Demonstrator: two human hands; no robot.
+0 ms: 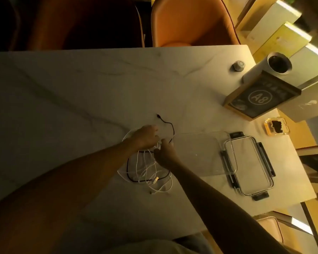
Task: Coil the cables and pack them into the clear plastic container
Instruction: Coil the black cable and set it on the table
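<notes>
Both hands sit on the tangled cables [147, 169], just left of the clear container [200, 153] on the worktop [62, 99]. Left hand [145, 137] lies over the white loops, grip loosely spread. Right hand [166, 154] has its grip pinched together on a strand, next to the black cable [170, 127]. The lid [250, 165] rests right of the container.

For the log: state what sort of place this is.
Probably a cafe or restaurant table. A stand-up sign marked A8 sits on the marble-look table beside an ashtray, with upholstered orange chairs across it.
</notes>
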